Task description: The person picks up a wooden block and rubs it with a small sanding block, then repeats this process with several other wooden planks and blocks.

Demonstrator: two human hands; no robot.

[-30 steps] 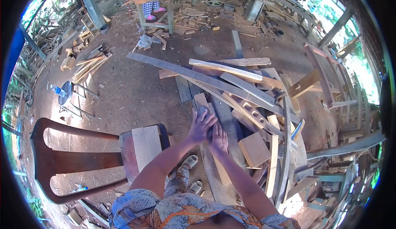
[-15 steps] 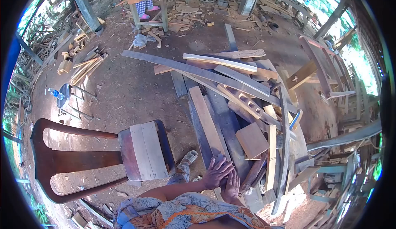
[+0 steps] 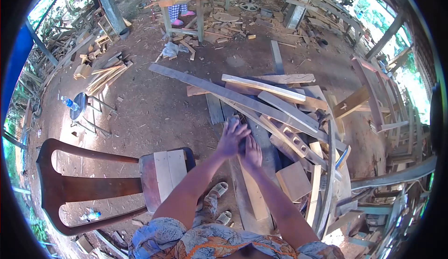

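Just right of the chair (image 3: 101, 190), a pale strip (image 3: 256, 196) is lying lengthwise on a grey plank (image 3: 241, 189), looking narrow, straight-edged and plain. Farther along it, the left hand (image 3: 229, 142) and right hand (image 3: 253, 153) are resting together over a dark block (image 3: 233, 120); whether either is gripping cannot be told. How much surface is finished or left is not showing. Farther right of the chair, loose boards (image 3: 288, 111) are lying heaped.
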